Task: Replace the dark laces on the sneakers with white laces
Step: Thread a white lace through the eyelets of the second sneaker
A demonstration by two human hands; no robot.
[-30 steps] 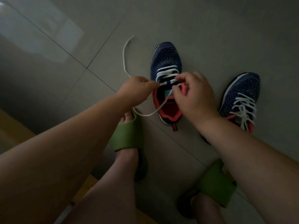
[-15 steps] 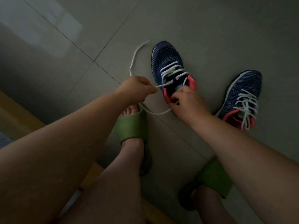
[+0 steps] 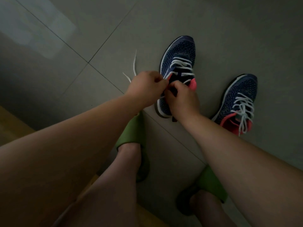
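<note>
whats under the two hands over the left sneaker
Under the left hand and right hand lie the left sneaker's opening and upper eyelets. White lace crosses its front; two loose ends stick out past the left hand. The threading point is covered.

Dim room, grey tiled floor [image 3: 229, 22].
Thin grout lines [image 3: 105, 45] cross the glossy tiles; a pale reflection [image 3: 49, 35] shines upper left; a wooden edge [image 3: 11, 126] shows lower left.

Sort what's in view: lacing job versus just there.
Job: left sneaker, its white lace, left hand, right hand, right sneaker already laced white.

Just there: green slippers on the feet, tiled floor.
</note>
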